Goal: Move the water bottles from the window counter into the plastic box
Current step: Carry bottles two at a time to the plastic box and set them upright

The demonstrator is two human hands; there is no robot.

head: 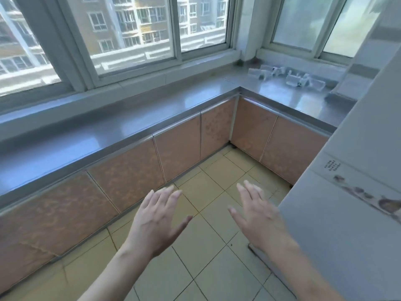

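Looking down from the head view, you have both hands held out over the tiled floor (208, 213), palms down, fingers straight and spread, holding nothing. Your left hand (156, 220) and right hand (260, 216) hover side by side, apart from each other, well short of the desk (108, 135).

The desk is an L-shaped steel top running under the windows (134, 29) and turning at the corner toward the white appliance (358, 192) on your right. The water bottles (288, 76) lie on the far arm of the desk, past that corner and just beside the appliance's upper edge. They are clear plastic and lie on their sides in a loose cluster, their long axes running roughly along the desk's far arm; blur keeps you from counting them or telling which way the caps point.

Pinkish cabinet doors (178, 148) sit below the desk's front edge.
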